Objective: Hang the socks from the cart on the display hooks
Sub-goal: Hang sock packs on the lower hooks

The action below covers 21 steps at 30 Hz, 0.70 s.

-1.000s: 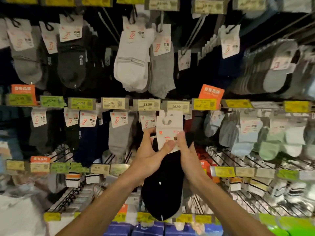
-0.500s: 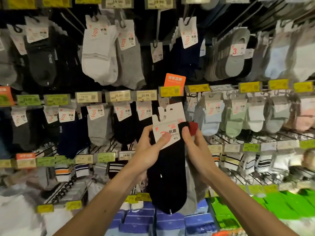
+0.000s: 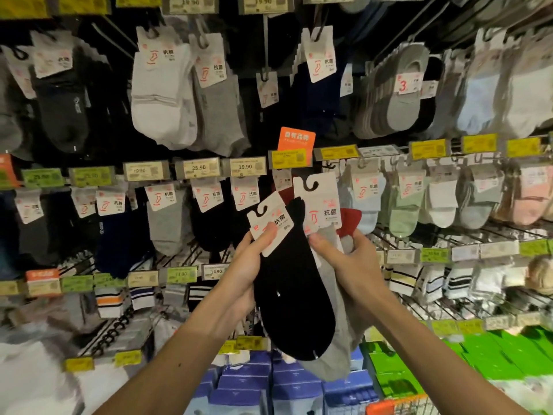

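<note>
In front of the sock wall I hold two carded pairs. My left hand (image 3: 250,265) pinches the white card of a black sock pair (image 3: 294,295), thumb on the card's face. My right hand (image 3: 347,259) grips a grey sock pair (image 3: 338,351) just below its taller white card (image 3: 318,202), which stands behind and to the right of the black pair. Both cards have open hanger cut-outs at the top and sit just below the middle row of display hooks (image 3: 329,166). The orange cart rim (image 3: 398,405) shows at the bottom right.
Rows of hanging socks fill the wall: white and grey pairs (image 3: 167,94) above, dark ones left, pastel ones (image 3: 410,202) right. Price tags (image 3: 245,166) line each rail, with an orange sign (image 3: 296,140). Blue boxes (image 3: 269,387) and green packs (image 3: 478,354) sit below.
The stacked pairs have come apart: my left hand drew the black pair's card down and left, my right hand keeps the grey pair's card. The view shifted right.
</note>
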Available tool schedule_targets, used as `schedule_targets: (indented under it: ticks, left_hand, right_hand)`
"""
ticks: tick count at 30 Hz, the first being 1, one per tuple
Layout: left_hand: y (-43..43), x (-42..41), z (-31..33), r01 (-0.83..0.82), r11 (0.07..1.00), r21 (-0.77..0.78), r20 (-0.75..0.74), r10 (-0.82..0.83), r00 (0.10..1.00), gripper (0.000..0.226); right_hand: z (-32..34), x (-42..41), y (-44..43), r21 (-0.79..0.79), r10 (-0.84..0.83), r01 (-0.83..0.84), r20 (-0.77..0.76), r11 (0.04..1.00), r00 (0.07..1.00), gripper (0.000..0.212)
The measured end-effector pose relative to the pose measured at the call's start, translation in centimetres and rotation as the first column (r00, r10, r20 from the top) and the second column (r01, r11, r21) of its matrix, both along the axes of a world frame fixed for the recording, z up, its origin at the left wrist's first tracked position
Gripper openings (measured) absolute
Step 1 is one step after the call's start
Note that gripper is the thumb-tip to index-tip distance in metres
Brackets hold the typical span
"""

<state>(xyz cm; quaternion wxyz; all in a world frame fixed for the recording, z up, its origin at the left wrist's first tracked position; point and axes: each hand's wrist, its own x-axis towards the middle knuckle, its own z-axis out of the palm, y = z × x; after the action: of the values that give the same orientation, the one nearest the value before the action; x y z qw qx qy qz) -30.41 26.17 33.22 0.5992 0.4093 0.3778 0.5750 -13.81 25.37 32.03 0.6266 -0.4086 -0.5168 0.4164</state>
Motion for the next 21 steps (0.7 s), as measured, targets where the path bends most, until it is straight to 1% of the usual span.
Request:
schedule_targets:
  ticks: [4, 7, 9, 12, 15, 17, 21]
  left_hand:
    - [0.8, -1.1, 1.9, 0.043, 0.998, -0.05, 0.106, -0.037, 0.994, 0.049]
    - [1.8, -1.8, 3.8, 0.077, 0.996, -0.047, 0.138, -0.069, 0.988, 0.042]
    - [2.9, -2.3, 5.8, 0.088, 0.996, -0.015, 0.085, -0.086, 0.993, 0.038]
    - [5.0, -2.5, 9.5, 0.107, 0.994, 0.026, -0.026, -0.106, 0.994, 0.037]
    - [7.5, -2.1, 13.2, 0.052, 0.99, 0.127, -0.124, -0.036, 0.992, 0.036]
    - [9.2, -2.0, 15.4, 0.024, 0.983, 0.184, -0.18, 0.01, 0.984, 0.038]
    - [12.6, -2.3, 18.9, -0.032, 0.956, 0.293, -0.237, 0.105, 0.966, 0.037]
  right_hand:
    - [2.5, 0.3, 1.2, 0.016, 0.022, -0.022, -0.064, 1.0, 0.998, 0.021]
    - [4.3, 0.1, 2.9, 0.007, 0.029, -0.029, -0.107, 1.0, 0.994, 0.021]
    - [5.9, -0.2, 4.2, 0.035, 0.011, -0.008, -0.088, 0.999, 0.996, 0.024]
    - [8.9, -0.4, 6.4, 0.119, -0.028, 0.034, -0.053, 0.992, 0.998, 0.025]
    - [12.1, -0.6, 8.7, 0.208, -0.072, 0.076, -0.027, 0.975, 0.997, 0.026]
    - [14.2, -0.7, 10.0, 0.252, -0.071, 0.075, -0.024, 0.965, 0.997, 0.025]
    - [17.6, -0.8, 12.5, 0.328, -0.075, 0.082, -0.034, 0.941, 0.997, 0.025]
